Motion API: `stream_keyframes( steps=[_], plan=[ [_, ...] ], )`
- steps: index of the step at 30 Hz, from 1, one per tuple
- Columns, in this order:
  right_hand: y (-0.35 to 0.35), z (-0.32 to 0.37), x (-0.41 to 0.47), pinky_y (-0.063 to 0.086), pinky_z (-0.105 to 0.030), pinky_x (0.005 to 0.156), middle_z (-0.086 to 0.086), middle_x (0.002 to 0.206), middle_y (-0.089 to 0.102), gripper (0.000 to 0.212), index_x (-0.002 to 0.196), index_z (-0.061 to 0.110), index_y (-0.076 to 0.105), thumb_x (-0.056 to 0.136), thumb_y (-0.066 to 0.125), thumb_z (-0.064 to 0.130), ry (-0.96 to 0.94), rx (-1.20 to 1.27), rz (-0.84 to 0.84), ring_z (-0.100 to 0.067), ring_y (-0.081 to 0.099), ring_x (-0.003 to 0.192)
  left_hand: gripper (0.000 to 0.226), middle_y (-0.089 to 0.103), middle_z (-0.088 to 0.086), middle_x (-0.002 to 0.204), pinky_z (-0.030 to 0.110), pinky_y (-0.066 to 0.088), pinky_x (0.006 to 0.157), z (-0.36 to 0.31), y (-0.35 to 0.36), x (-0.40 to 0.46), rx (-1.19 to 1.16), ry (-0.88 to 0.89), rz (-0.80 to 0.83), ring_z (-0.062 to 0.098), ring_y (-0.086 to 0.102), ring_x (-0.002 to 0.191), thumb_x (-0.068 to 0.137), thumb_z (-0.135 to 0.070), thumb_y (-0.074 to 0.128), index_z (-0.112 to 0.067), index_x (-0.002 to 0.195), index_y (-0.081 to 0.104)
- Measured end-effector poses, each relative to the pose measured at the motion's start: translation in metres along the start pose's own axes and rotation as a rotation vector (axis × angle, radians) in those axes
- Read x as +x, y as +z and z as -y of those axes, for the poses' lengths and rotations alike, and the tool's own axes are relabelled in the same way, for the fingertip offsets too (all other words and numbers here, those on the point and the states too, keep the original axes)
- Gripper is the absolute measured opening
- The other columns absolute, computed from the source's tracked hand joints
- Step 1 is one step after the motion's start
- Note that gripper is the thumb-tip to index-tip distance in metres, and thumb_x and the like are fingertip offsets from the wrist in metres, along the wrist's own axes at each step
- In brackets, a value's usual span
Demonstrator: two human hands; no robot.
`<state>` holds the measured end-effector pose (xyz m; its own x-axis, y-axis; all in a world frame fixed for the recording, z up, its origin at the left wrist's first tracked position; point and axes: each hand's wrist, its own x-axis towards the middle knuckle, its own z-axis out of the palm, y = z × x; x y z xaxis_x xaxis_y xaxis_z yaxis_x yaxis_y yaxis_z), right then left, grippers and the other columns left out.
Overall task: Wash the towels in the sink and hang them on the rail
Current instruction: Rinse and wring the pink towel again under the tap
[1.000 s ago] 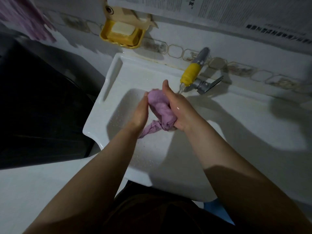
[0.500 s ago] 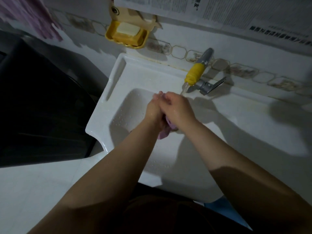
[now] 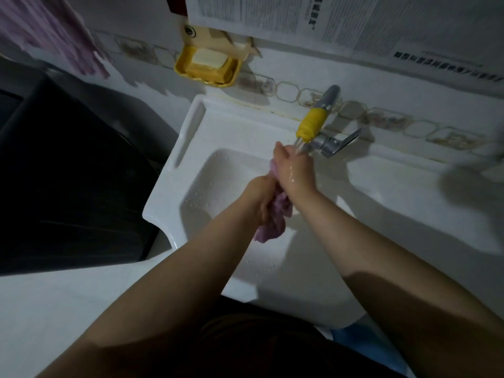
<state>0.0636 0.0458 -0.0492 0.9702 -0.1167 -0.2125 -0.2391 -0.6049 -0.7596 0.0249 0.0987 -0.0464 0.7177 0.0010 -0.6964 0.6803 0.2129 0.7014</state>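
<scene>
I clench the purple towel lengthwise between both hands: my right hand holds its far end near the tap, my left hand its near end, over the sink basin's middle.

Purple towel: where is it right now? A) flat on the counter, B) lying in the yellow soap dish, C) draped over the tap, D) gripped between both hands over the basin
D: the purple towel is bunched between the left hand and right hand above the sink.
</scene>
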Motion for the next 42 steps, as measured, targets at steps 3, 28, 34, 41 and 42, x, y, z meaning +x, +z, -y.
stream_keyframes(
  steps=[3, 28, 34, 41, 42],
  plan=[
    [0.011, 0.009, -0.037, 0.045, -0.035, 0.066, -0.011, 0.072, 0.066, 0.043, 0.068, 0.010, 0.057, 0.095, 0.047, 0.041, -0.118, -0.023, 0.052, -0.030, 0.059, 0.071, 0.048, 0.039, 0.015, 0.032, 0.031, 0.034, 0.037, -0.011, -0.009, -0.011, -0.538, -0.067, 0.138, 0.024, 0.039, 0.033, 0.097, -0.029, 0.048, -0.004, 0.055, 0.043],
    [-0.106, -0.100, 0.001, 0.059, -0.033, 0.067, -0.013, 0.079, 0.068, 0.027, 0.092, 0.003, 0.056, 0.077, 0.066, 0.024, 0.598, 1.127, 0.195, -0.021, 0.068, 0.079, 0.014, 0.068, 0.005, 0.079, 0.036, 0.054, 0.070, -0.008, -0.073, -0.004, 0.867, 0.419, 0.168, 0.024, 0.067, 0.072, 0.084, -0.013, 0.068, -0.013, 0.093, 0.057],
    [-0.061, -0.135, -0.037, 0.039, -0.024, 0.056, -0.010, 0.066, 0.052, 0.018, 0.091, 0.013, 0.056, 0.076, 0.048, 0.009, 0.690, 0.609, 0.386, -0.021, 0.047, 0.059, 0.018, 0.061, -0.004, 0.084, 0.029, 0.043, 0.063, -0.047, -0.038, -0.037, 1.298, 0.723, 0.160, 0.017, 0.057, 0.071, 0.083, -0.027, 0.063, -0.018, 0.099, 0.058],
    [-0.013, -0.112, -0.044, 0.051, -0.023, 0.083, 0.000, 0.119, 0.061, 0.088, 0.132, 0.014, 0.047, 0.055, 0.090, 0.008, 0.096, 0.200, 0.468, -0.017, 0.060, 0.111, 0.030, 0.064, -0.003, 0.090, 0.033, 0.048, 0.070, -0.060, -0.013, -0.053, 1.427, 0.881, 0.312, 0.019, 0.056, 0.080, 0.081, -0.038, 0.051, -0.023, 0.106, 0.057],
    [-0.009, -0.104, -0.046, 0.050, -0.019, 0.084, 0.004, 0.115, 0.064, 0.079, 0.124, 0.016, 0.053, 0.056, 0.091, 0.013, 0.068, 0.253, 0.430, -0.010, 0.061, 0.106, 0.026, 0.063, -0.003, 0.090, 0.032, 0.048, 0.071, -0.062, -0.011, -0.054, 1.346, 0.845, 0.349, 0.018, 0.057, 0.080, 0.083, -0.035, 0.052, -0.022, 0.106, 0.057]
  ],
)
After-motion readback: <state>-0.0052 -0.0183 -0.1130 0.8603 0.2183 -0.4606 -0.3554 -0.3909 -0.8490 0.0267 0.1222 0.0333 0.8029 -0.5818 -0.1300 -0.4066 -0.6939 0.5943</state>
